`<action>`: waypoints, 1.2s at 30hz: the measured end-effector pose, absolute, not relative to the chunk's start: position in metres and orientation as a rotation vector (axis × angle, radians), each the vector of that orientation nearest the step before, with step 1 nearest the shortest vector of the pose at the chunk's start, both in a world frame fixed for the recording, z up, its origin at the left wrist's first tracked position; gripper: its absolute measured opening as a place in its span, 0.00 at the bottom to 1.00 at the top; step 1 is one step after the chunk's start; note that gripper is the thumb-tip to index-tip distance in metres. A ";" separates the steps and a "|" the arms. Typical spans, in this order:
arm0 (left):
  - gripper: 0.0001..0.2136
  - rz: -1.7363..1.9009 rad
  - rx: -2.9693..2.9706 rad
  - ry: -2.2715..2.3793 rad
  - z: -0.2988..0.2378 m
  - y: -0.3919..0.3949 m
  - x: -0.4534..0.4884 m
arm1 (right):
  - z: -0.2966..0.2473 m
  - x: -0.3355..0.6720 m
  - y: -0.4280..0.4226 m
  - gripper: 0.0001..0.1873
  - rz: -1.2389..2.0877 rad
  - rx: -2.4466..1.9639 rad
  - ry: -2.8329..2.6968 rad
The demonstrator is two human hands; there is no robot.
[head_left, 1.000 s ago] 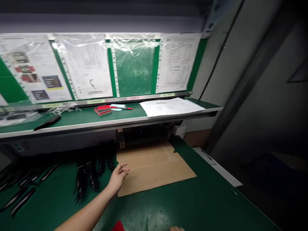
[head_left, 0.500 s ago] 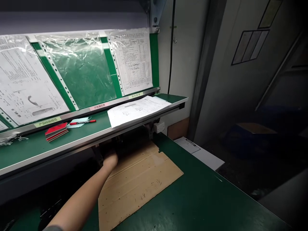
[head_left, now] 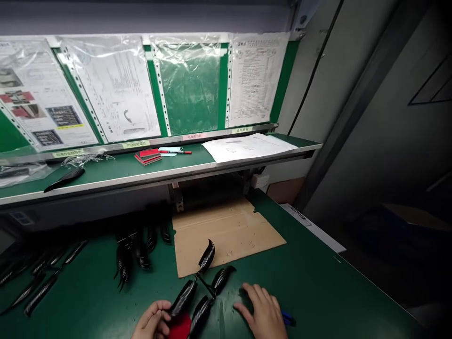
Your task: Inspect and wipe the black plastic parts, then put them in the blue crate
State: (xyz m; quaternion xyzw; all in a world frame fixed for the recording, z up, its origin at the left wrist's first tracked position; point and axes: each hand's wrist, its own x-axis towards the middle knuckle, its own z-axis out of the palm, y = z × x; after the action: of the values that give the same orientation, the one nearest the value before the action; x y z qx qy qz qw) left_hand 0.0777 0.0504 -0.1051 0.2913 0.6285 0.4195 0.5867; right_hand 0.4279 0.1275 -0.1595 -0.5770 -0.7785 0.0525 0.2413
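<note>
A black part (head_left: 185, 295) has appeared; our left hand (head_left: 153, 321) pinches it, right hand (head_left: 263, 311) spread, red piece (head_left: 180, 327) near, cardboard (head_left: 231, 234) far.

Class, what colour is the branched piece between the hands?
Glossy black; head view shows the branched piece best.

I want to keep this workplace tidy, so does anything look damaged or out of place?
The cardboard sheet on the bench looks damaged: a ragged notch breaks its right edge near the far end. A loose black piece on the shelf may be misplaced, since other black pieces lie on the bench.
</note>
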 end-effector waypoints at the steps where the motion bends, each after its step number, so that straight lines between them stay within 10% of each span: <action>1: 0.26 1.018 0.684 1.527 -0.103 0.042 0.075 | -0.160 0.427 0.126 0.29 0.116 -1.615 -2.093; 23: 0.06 0.785 1.598 1.584 -0.044 0.116 0.132 | -0.150 0.418 0.067 0.16 0.121 -1.488 -1.750; 30: 0.32 1.192 1.063 1.097 0.033 0.040 0.076 | -0.099 0.320 0.070 0.15 0.636 -1.024 -2.341; 36: 0.12 1.363 0.440 0.872 0.000 -0.004 0.056 | -0.088 0.256 0.104 0.27 1.192 -0.820 -2.381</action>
State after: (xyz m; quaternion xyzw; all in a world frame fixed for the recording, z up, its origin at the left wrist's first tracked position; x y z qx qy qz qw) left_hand 0.0560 -0.0041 -0.0002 0.1951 0.3868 0.6043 0.6687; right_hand 0.2559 0.1041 -0.0877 -0.2898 -0.8411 0.4212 0.1767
